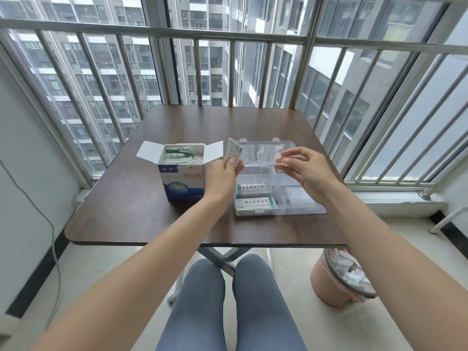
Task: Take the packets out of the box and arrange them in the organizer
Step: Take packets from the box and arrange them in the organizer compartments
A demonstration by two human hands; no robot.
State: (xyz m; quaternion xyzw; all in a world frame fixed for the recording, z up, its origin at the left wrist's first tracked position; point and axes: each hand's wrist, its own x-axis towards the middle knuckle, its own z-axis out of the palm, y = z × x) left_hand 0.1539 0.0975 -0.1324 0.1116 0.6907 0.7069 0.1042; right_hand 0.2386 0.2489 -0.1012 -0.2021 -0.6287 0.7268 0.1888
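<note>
An open blue and white box (181, 182) stands on the brown table (126, 198), with several white and green packets (182, 155) inside. To its right lies a clear plastic organizer (298, 203), lid open; two stacks of packets (254, 197) fill its near-left compartments. My left hand (222, 177) grips a small bundle of packets (233, 150) upright between box and organizer. My right hand (304, 171) pinches the end of a thin clear band (258, 162) stretched from that bundle, above the organizer.
A pink waste bin (336, 282) with paper scraps stands on the floor at the right of the table. Metal railings (228, 72) and windows close off the far side. My knees (228, 300) are under the table's near edge.
</note>
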